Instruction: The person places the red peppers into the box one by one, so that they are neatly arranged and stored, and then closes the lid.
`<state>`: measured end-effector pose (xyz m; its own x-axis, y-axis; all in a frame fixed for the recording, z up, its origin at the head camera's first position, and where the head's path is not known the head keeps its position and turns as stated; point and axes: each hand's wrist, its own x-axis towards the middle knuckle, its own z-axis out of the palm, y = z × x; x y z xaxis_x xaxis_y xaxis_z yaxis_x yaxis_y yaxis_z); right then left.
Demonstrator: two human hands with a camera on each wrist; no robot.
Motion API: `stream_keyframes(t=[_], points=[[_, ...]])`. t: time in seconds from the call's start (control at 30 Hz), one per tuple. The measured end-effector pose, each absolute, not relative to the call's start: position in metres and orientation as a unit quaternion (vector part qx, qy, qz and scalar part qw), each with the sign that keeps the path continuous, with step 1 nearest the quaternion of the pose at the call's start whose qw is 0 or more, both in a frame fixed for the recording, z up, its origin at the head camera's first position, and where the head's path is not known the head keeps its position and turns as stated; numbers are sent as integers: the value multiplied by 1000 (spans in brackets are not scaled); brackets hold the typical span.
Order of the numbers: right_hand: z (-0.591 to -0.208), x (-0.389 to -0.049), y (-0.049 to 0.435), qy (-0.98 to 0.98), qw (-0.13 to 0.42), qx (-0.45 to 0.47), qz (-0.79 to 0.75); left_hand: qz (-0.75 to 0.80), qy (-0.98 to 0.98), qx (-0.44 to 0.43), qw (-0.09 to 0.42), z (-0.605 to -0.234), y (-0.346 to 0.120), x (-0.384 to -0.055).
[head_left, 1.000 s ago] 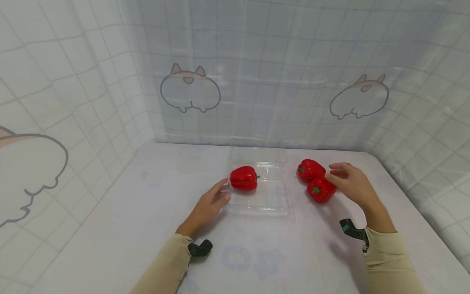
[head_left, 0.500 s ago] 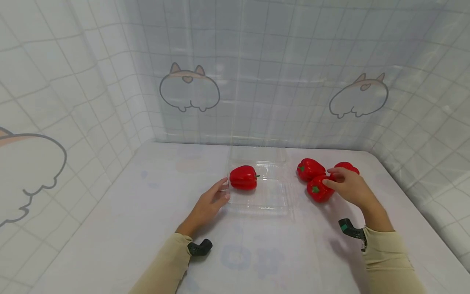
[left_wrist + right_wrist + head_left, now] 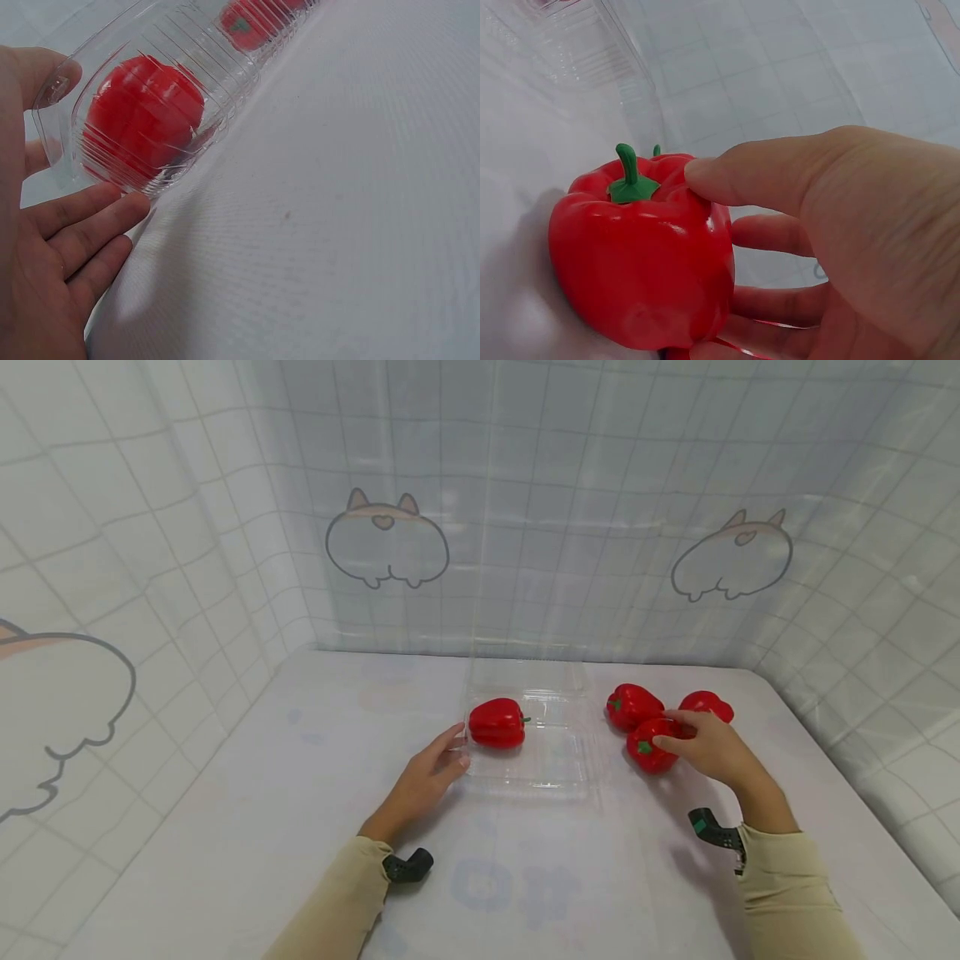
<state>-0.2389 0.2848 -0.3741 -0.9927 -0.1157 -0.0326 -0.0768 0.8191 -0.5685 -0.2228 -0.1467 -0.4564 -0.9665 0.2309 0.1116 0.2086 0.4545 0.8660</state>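
Observation:
In the head view my left hand (image 3: 423, 781) rests at the left side of a clear plastic clamshell container (image 3: 551, 760), which lies open. Its thumb and extended fingers touch the container's end wall in the left wrist view. A red bell pepper (image 3: 498, 723) with a green stem lies inside, by that wall. To the right, my right hand (image 3: 712, 747) grips another bell pepper (image 3: 641, 262), thumb on its shoulder beside the stem and fingers along its side. A third bell pepper (image 3: 630, 706) sits right behind it. More red pepper (image 3: 705, 702) shows beyond the right hand, partly covered.
A white cloth with faint prints covers the table (image 3: 517, 877). Gridded curtains with cartoon animal figures enclose the back and both sides; the back curtain (image 3: 525, 568) hangs just behind the container's lid (image 3: 525, 677).
My right hand has shifted slightly left and closed over the front pepper, uncovering the red pepper behind it. My left hand and the container have stayed still.

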Motion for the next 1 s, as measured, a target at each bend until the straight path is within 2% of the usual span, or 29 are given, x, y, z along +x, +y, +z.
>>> stream_keyframes(t=[0.53, 1.0], points=[[-371, -238, 281, 947, 42, -81, -309, 502, 856, 122, 14, -451, -145, -223], [-371, -239, 289, 905, 94, -80, -408, 496, 860, 118, 13, -451, -145, -223]])
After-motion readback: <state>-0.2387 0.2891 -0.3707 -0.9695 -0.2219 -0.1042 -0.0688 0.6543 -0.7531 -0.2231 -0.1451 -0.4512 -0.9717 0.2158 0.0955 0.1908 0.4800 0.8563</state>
